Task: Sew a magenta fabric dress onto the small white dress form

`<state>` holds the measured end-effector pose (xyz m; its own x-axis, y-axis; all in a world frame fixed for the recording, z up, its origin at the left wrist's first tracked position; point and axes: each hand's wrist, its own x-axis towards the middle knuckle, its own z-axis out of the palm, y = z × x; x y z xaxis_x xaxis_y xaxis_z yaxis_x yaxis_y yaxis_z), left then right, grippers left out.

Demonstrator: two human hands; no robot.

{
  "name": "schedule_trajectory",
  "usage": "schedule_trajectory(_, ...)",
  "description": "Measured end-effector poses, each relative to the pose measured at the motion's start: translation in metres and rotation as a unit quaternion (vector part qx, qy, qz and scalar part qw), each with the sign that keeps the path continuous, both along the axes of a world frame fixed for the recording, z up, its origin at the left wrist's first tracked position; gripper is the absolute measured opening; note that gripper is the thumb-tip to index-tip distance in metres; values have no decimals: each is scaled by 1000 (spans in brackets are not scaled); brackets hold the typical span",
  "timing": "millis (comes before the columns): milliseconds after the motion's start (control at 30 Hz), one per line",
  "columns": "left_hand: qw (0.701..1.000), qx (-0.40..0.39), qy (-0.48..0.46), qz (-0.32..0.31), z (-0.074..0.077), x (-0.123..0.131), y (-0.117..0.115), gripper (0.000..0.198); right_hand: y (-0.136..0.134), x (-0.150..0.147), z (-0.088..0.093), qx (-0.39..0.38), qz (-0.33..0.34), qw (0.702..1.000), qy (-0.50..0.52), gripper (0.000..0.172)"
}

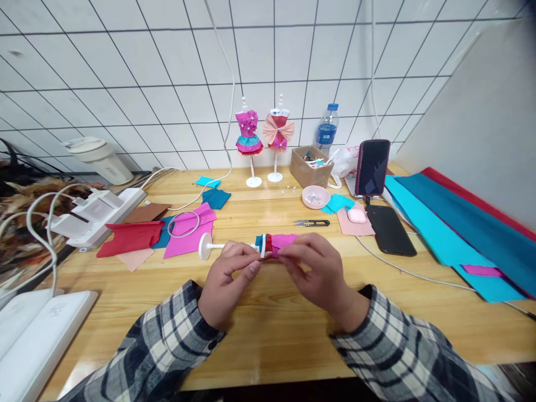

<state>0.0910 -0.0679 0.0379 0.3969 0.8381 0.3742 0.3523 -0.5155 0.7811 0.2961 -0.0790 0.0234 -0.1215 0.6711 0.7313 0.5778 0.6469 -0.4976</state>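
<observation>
A small white doll mannequin [208, 245] lies sideways over the wooden table [272, 318], its round base pointing left. Teal, red and pink cloth [278, 242] is wrapped round its body. My left hand [228, 285] pinches the mannequin at the cloth's left edge, fingers closed on it. My right hand [320, 273] is closed on the pink cloth at the right end. Both sleeves are plaid.
Two dressed mannequins [251, 134] stand at the back by a water bottle [327, 129] and a cardboard box [309, 166]. Snips [312, 223], a bead bowl [315, 196], two phones [389, 229] and cloth pieces [188, 231] lie around. Large felt sheets [460, 229] lie right, white chargers [96, 215] left.
</observation>
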Motion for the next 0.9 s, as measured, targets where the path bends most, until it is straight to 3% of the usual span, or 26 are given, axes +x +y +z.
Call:
schedule_trajectory(100,999,-21,11,-40,1,2,-2,25,-7,-3,2,55,5,994,-90,18)
schedule_trajectory(267,997,13,65,-43,1,4,-5,24,-7,-4,0,30,-14,991,-130,15)
schedule_trajectory(400,976,138,169,5,-1,4,-6,19,-6,-7,-1,-50,15,995,-80,11)
schedule_trajectory(533,951,227,205,46,-2,4,-7,14,-7,-12,-1,-132,38,990,-23,7)
schedule_trajectory(733,942,262,201,57,-1,7,-8,12,-7,-15,-1,-172,57,983,-18,7)
schedule_trajectory(900,958,227,167,60,-1,7,-6,11,-6,-18,0,-253,88,960,85,4)
